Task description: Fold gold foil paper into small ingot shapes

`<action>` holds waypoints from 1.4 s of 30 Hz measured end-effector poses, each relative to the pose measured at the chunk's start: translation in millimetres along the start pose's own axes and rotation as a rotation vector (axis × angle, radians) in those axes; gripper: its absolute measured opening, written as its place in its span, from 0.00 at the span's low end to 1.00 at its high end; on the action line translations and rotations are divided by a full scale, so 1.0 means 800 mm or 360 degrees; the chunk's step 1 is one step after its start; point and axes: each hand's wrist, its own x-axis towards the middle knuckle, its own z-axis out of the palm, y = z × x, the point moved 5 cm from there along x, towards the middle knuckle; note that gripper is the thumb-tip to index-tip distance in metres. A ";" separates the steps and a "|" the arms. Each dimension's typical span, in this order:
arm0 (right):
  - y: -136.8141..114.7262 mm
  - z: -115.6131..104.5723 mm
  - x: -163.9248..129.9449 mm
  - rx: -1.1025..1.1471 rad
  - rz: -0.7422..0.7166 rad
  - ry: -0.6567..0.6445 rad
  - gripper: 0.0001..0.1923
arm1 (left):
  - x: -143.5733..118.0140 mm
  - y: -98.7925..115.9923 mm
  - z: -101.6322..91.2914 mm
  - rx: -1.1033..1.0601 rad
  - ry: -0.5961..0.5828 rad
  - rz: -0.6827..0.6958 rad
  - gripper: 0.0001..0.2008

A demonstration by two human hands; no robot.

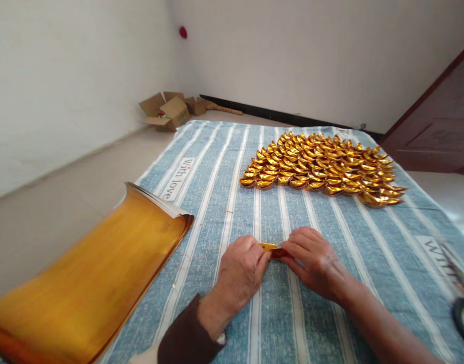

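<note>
Gold paper piece (pixel 272 248) pinched between left hand (pixel 241 270), right hand (pixel 315 260).

Ahead of me I see a blue-and-white striped cloth (pixel 217 167) spread on the floor, bearing rows of folded gold-foil paper ingots (pixel 323 167). A thick curled stack of gold foil sheets (pixel 91 273) lies at its left edge. Open brown cardboard boxes (pixel 167 111) sit by the white wall; black-handled scissors (pixel 463 303) lie far right.

Single head-worn view, looking forward and down, close over the striped cloth (pixel 224 167), white walls beyond
</note>
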 end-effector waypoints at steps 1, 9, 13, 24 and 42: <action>-0.003 -0.001 0.001 -0.0050 -0.0028 -0.0007 0.08 | 0.000 0.001 0.001 0.0025 0.0024 0.0006 0.13; -0.011 0.009 -0.002 -0.0369 -0.0001 -0.0157 0.10 | 0.001 0.005 0.005 0.0153 0.0055 -0.0088 0.14; -0.013 0.014 -0.005 -0.0421 0.0038 -0.0188 0.08 | 0.002 0.006 0.005 0.0165 0.0081 -0.0123 0.13; -0.018 0.018 -0.006 -0.0466 0.0080 -0.0205 0.09 | 0.002 0.007 0.005 0.0228 0.0117 -0.0103 0.13; -0.015 0.024 -0.011 -0.0385 0.0180 -0.0267 0.06 | 0.004 0.009 0.005 0.0309 0.0107 -0.0125 0.11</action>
